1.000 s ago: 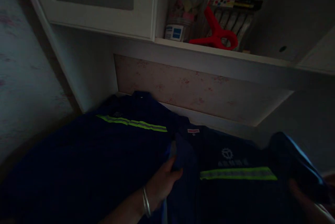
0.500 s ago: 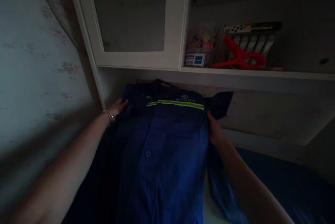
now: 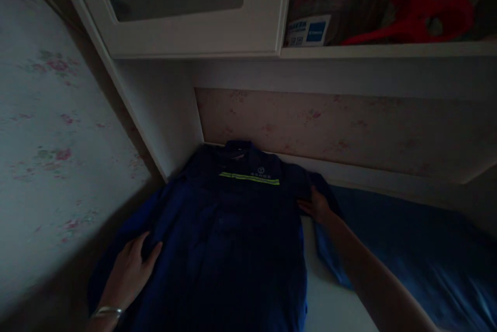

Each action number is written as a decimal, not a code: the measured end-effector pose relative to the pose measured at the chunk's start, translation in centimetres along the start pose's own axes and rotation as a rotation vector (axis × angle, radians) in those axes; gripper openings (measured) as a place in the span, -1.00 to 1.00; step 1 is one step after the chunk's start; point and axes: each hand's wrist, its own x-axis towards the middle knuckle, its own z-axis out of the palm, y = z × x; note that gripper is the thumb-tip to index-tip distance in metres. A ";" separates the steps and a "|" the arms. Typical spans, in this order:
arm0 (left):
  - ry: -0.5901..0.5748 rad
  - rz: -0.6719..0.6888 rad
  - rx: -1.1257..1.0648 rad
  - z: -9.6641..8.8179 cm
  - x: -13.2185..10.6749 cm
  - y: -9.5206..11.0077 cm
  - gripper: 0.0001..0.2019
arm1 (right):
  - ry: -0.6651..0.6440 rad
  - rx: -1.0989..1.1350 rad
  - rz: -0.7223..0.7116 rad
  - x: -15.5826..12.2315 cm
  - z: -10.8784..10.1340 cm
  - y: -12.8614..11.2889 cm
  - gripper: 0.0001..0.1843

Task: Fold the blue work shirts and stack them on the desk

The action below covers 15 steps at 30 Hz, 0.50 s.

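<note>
Jacket (image 3: pixel 233 254) spread under L hand (image 3: pixel 128 272) & R hand (image 3: pixel 319 207)

Location type: home, judging by furnishings; exact room not determinable. Indicators:
- Floral wallpaper (image 3: pixel 62 161) on left wall: pink blossoms, pale ground.
- Similar floral pattern on back panel (image 3: pixel 295 119) beneath cabinet.
- White wall-side cabinet (image 3: pixel 256 31): framed door, dark inset pane.
- Open shelf (image 3: pixel 380 51) beside door: red clamp (image 3: pixel 419 11), small labelled container (image 3: pixel 308 30).
- Pale table (image 3: pixel 330 301) below cabinet.
- Lighting: dim.
</note>
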 end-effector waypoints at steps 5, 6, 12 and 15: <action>-0.094 -0.262 -0.058 -1.2 -5.6 -3.7 -0.27 | -0.155 -0.136 0.132 -7.3 -1.3 3.8 -0.49; -0.128 -0.289 -0.089 -1.4 -6.1 -4.0 -0.35 | -0.249 -0.220 0.143 -9.1 -1.5 4.9 -0.46; -0.136 -0.208 -0.045 -1.2 -6.0 -2.4 -0.65 | -0.593 -0.757 0.020 -15.5 -2.6 9.4 -0.45; -0.081 -0.249 0.068 -1.6 -4.7 -3.0 -0.62 | -0.651 -0.610 0.018 -17.1 -2.9 8.8 -0.41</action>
